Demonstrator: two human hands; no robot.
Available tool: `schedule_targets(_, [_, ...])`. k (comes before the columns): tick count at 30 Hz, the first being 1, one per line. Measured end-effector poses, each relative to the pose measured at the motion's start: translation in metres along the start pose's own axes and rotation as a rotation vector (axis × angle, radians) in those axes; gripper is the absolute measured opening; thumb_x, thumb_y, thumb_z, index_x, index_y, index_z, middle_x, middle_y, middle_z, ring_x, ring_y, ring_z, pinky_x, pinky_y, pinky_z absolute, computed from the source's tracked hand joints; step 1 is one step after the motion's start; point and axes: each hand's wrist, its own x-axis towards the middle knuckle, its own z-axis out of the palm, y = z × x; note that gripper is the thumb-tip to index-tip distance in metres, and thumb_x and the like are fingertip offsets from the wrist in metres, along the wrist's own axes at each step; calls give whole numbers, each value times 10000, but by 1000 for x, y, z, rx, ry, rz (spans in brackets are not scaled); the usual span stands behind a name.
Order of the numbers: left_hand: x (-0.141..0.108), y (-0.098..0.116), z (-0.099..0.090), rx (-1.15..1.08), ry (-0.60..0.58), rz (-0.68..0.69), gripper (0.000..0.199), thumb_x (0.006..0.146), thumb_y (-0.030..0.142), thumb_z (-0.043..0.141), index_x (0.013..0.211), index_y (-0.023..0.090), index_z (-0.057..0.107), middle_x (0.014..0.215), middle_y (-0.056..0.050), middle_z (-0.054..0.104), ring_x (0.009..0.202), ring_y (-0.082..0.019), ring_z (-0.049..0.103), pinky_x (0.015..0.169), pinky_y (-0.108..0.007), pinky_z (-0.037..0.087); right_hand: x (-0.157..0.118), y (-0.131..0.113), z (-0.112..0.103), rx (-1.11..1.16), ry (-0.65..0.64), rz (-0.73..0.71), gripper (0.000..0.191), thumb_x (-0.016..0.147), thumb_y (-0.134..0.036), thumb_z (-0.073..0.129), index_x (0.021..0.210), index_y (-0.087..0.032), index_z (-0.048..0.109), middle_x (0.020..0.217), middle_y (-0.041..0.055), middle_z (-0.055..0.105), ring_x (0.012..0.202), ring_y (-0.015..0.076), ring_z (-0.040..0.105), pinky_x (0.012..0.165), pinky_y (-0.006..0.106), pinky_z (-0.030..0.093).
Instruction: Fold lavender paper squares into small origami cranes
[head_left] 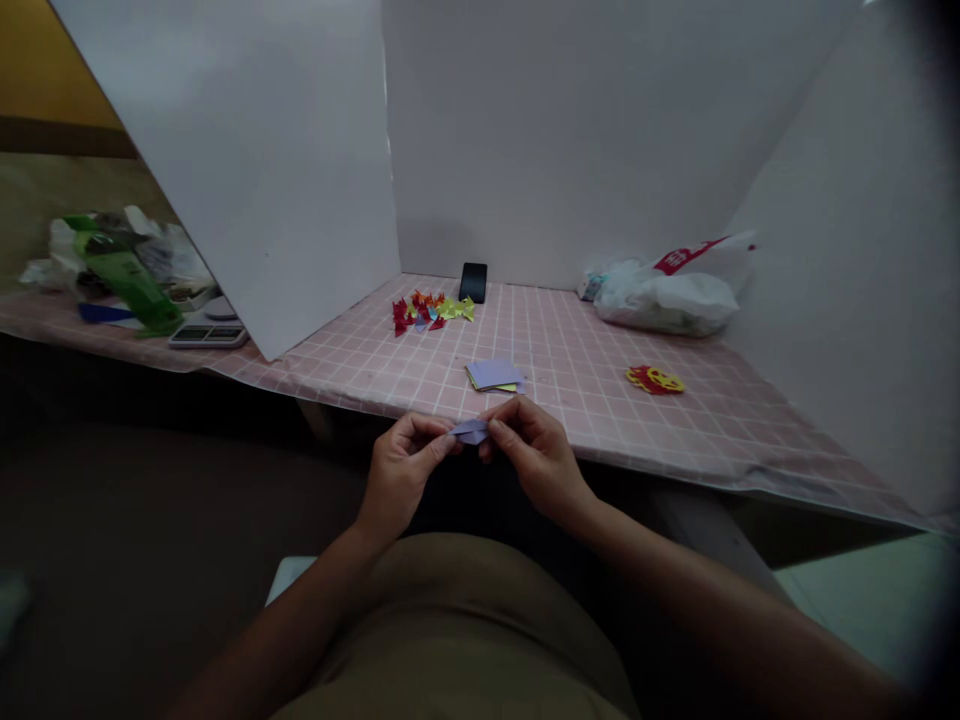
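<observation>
A small piece of folded purple paper (472,432) is held between both hands, just off the near edge of the table. My left hand (409,460) pinches its left end between thumb and fingers. On the other end, my right hand (534,455) grips with thumb and forefinger. Just beyond the hands lies a stack of square paper sheets (495,375), purple on top with yellow showing below. Farther back sits a cluster of small folded paper figures (427,308) in red, orange, yellow and a little blue.
A dark phone (473,282) stands at the back by the white panel (525,140). To the right are a white plastic bag (667,298) and red and yellow cut-out shapes (655,380). Left of the panels lie a green bottle (131,278) and a kitchen scale (208,334).
</observation>
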Motion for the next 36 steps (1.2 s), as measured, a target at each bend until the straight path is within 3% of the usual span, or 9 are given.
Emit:
schedule_targets(5, [1,0,-1,-32,-14,11,121,777,228,775,802,157,681,883,-28,722,779,-138,666,766,-269,539,-1,-1,1,8,2,-8,145,938,-292,606,838,-187,601,709,-2,632,630,123,592,623,284,477])
schedule_targets(19, [-7,1,11,-6,154,201,202,779,163,752,896,187,589,810,24,666,728,-100,661,716,-216,558,-5,-1,9,83,30,47,168,920,-302,634,803,-193,581,680,-11,645,603,115,584,613,273,472])
schedule_targets(31, [-10,6,13,-29,180,179,171,795,170,725,845,184,562,781,17,669,663,-102,660,672,-227,558,-9,-3,13,108,48,66,171,917,-303,642,798,-198,578,666,-19,645,603,116,581,623,272,466])
schedule_targets(36, [-12,5,12,-54,158,164,165,847,213,692,978,191,594,867,-10,697,786,-131,689,757,-256,571,-9,-3,13,87,70,65,173,915,-308,643,798,-198,578,653,-21,643,596,119,585,613,271,471])
